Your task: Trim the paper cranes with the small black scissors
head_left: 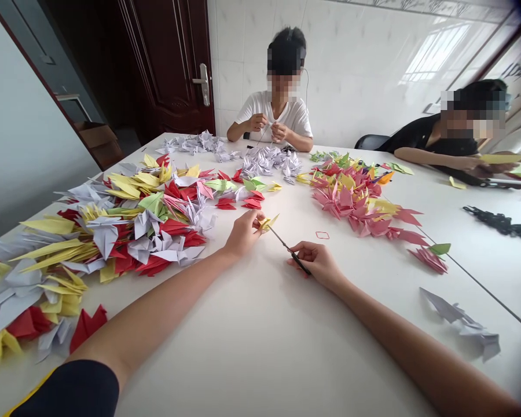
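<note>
My left hand [243, 233] pinches a small yellow folded paper crane [268, 222] just above the white table [260, 336]. My right hand [315, 262] is closed round a thin dark needle-like tool [289, 250] whose tip reaches the yellow crane. A small red elastic loop [322, 235] lies on the table just beyond my right hand. A big heap of red, yellow, white and green paper cranes [125, 226] lies to the left of my left hand.
Another heap of pink and yellow cranes [356, 202] lies right of centre, white ones [264, 162] further back. A person in white sits at the far end, hands together. A person in black sits at right. A dark string [501, 223] and grey cranes [464, 324] lie at right.
</note>
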`<state>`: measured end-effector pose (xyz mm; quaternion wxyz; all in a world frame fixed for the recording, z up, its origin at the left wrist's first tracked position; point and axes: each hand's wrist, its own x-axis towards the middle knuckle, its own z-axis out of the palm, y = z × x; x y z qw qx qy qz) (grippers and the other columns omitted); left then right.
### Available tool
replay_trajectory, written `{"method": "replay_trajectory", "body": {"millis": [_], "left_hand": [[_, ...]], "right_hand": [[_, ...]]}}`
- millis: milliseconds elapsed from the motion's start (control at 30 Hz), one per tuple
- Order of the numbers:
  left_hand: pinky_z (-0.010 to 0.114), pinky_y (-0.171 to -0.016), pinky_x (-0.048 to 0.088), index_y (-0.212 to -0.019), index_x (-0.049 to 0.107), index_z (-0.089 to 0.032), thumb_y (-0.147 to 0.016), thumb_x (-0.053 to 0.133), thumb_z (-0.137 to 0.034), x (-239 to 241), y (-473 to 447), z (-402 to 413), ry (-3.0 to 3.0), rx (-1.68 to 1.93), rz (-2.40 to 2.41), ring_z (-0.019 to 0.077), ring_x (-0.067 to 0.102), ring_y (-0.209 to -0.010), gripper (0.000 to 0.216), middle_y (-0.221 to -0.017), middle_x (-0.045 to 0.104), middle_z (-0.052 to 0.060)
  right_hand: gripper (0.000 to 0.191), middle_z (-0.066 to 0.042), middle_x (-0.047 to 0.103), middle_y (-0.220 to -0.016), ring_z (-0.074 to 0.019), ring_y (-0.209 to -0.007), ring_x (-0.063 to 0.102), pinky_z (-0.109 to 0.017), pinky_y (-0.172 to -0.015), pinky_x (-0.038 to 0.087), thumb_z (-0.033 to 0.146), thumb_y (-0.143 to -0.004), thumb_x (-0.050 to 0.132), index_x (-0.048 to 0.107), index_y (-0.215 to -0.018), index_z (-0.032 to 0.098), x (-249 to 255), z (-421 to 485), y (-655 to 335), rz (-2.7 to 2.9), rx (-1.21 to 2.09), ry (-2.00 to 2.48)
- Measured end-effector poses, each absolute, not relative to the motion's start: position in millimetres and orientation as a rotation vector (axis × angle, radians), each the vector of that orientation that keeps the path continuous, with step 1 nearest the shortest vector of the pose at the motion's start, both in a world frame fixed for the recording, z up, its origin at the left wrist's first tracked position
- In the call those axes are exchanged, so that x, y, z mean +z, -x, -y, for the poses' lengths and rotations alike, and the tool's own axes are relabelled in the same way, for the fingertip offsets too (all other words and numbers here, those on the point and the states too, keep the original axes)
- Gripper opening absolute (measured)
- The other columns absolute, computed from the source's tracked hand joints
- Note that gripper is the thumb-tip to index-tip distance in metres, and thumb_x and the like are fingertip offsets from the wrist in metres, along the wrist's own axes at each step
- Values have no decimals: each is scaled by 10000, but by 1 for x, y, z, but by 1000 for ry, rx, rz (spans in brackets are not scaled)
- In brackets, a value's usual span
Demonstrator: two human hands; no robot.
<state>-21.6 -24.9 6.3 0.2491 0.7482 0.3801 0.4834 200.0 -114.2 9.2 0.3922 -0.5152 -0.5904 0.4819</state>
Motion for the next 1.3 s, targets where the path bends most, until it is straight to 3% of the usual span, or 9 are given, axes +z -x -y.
{"method": "replay_trajectory", "body": {"millis": [733, 1300], "left_hand": [[296, -784, 593, -972, 587, -199, -791, 719, -203, 7, 23, 21, -2066, 1315, -952, 149, 679, -840, 224, -938, 682, 26], [287, -804, 583, -985, 601, -194, -780, 686, -111, 3, 24, 21, -2094, 1346, -936, 136, 664, -831, 237, -953, 667, 22]], "right_hand": [[427, 63, 524, -559, -100, -441, 473, -244, -447, 308, 491, -657, 856, 675, -894, 186, 10, 114, -203, 1512, 1186, 1320], [422, 70, 515, -552, -97, -427, 463, -242, -438, 317, 464, -648, 864, 666, -890, 181, 10, 115, -201, 1530, 1178, 1298]]}}
